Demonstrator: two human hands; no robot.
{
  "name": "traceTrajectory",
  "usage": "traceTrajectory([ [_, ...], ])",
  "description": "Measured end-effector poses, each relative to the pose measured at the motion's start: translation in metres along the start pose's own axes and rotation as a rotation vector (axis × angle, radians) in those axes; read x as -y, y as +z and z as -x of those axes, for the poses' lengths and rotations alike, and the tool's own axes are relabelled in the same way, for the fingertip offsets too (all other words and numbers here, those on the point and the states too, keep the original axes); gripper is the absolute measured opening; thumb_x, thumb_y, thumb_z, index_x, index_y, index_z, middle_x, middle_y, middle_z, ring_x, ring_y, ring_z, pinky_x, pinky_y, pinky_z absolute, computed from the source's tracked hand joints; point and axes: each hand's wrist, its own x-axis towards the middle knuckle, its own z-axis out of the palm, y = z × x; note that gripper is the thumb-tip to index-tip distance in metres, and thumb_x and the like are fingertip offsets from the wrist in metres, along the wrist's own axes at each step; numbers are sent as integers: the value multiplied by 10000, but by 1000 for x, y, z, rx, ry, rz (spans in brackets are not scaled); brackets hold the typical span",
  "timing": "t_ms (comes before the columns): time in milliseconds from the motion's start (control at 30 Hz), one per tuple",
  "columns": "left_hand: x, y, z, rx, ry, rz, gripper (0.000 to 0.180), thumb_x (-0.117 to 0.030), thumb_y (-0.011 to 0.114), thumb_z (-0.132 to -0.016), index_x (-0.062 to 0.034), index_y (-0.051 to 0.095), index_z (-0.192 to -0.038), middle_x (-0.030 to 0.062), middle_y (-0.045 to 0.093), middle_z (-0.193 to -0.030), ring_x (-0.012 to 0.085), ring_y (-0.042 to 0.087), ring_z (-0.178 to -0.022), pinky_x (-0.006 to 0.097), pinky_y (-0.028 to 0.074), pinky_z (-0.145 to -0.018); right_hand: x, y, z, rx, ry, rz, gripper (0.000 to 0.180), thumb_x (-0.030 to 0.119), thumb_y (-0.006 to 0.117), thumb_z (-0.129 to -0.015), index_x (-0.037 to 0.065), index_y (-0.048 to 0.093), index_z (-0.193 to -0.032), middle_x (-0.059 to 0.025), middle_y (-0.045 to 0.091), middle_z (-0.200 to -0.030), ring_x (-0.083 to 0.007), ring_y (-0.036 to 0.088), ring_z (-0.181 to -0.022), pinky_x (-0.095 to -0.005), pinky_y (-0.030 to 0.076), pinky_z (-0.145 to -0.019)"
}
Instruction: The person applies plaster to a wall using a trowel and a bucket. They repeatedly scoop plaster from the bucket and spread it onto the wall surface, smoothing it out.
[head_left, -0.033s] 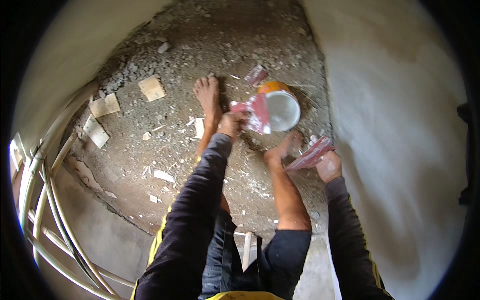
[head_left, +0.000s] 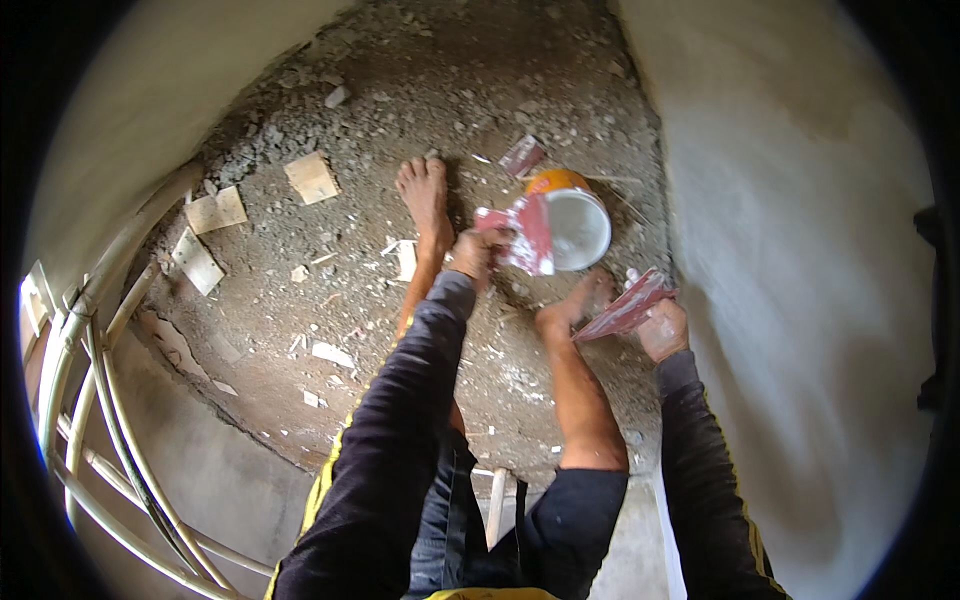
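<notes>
My left hand (head_left: 479, 255) is closed round a red putty spreader (head_left: 527, 236) smeared with white paste. Its blade reaches to the near left rim of a round tub (head_left: 578, 228), orange outside and pale inside. Close to the right wall, my right hand (head_left: 664, 331) grips a second red putty spreader (head_left: 625, 306), seen at a slant. Small white lumps show at this spreader's far edge. The second blade lies over part of my view of my right foot. Whether the left blade touches the tub I cannot tell.
Another red flat piece (head_left: 522, 156) lies beyond the tub. Pale square pieces (head_left: 312, 178), rubble and white scraps litter the rough floor. A plastered wall (head_left: 790, 250) rises at right. Long pale pipes (head_left: 120, 440) cross the lower left. My bare feet (head_left: 424, 197) stand on the floor.
The whole view has shifted slightly, so the scene sits a little farther right. Both hands keep their holds on the spreaders.
</notes>
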Motion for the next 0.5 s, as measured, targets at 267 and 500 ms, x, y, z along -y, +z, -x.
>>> traceTrajectory([
  [267, 24, 7, -25, 38, -57, 73, 186, -206, 759, -768, -84, 747, -907, -20, 678, -788, 93, 558, -664, 264, 344, -568, -36, 17, -89, 94, 1, -84, 388, 92, 517, -780, -13, 633, -1135, -111, 667, -1153, -293, 608, -1107, -451, 439, -1032],
  [500, -3, 20, -5, -21, -58, 156, 125, -161, 736, -771, -81, 730, -867, -14, 666, -747, 94, 562, -594, 251, 341, -509, -56, 30, -83, 35, -100, -112, 346, 99, 533, -800, -22, 638, -1107, -108, 660, -1153, -276, 598, -1119, -426, 432, -1043],
])
